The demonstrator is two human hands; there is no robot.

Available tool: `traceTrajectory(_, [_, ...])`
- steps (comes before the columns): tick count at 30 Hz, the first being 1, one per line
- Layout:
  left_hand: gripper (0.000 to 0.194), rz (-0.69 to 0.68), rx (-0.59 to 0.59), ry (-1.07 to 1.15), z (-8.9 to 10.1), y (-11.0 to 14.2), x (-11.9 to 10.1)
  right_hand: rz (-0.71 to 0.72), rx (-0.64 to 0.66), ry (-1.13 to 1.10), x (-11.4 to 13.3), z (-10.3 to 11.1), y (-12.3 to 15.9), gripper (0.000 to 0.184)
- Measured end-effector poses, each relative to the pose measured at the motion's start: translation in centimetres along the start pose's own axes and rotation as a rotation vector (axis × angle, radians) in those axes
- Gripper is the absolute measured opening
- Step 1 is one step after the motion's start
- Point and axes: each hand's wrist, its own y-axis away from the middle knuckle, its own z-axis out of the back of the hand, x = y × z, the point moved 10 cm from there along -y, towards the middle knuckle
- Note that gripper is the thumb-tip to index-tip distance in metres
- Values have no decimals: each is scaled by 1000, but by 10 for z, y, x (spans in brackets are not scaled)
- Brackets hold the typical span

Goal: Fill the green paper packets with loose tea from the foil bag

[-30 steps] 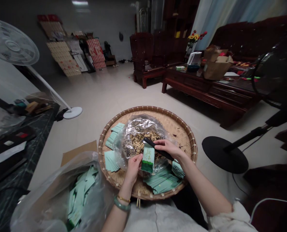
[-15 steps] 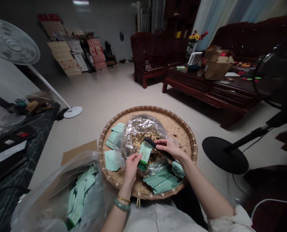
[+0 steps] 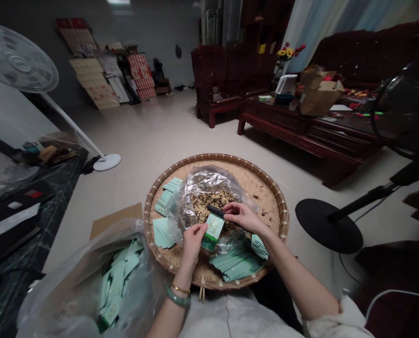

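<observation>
Above a round woven tray (image 3: 284,206), my left grip (image 3: 193,239) pinched the left side of a small green packet (image 3: 212,231) between thumb and fingertips, the opening closed down to the packet's thin edge. Just across from it, my right grip (image 3: 241,217) was curled around a slim black tool (image 3: 215,211), fingers over the top and thumb tucked beneath; its tip reached out past the fingers and lay across the packet's upper edge. Whether the tool had that edge clamped inside it or only rested against it, I could not tell. The packet tilted, printed face up, between my two grips and over an open clear bag (image 3: 209,174) of loose dark and pale bits (image 3: 204,206). As I judged it, good work here called for a flat, lightly tensioned packet, the tool square to its top edge, an even squeeze along the full width, and the left fingertips well away from the tool; a slack or slanted edge could have creased. Just below the grips, more packets lay fanned (image 3: 237,265) on the tray; to the left of my left grip sat smaller stacks (image 3: 163,233), and beyond the rim, lower left, a large plastic bag (image 3: 68,281) held loose ones.
</observation>
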Motion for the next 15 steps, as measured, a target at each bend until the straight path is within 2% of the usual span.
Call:
traceTrajectory(4, [24, -35, -23, -19, 5, -2, -1, -7, 3, -52, -8, 4, -1, 44])
traceTrajectory(6, [24, -48, -43, -20, 10, -3, -2, 10, -37, -23, -10, 14, -3, 43])
traceTrajectory(8, [25, -56, -63, -19, 15, -4, -3, 68, -135, 85, -9, 30, -5, 41])
traceTrajectory(11, [27, -65, -72, -27, 19, -5, -4, 174, -293, 372, -4, 47, -6, 40])
traceTrajectory(15, [25, -75, -47, -57, 16, -3, -6, 239, -391, 639, 3, 46, -4, 38])
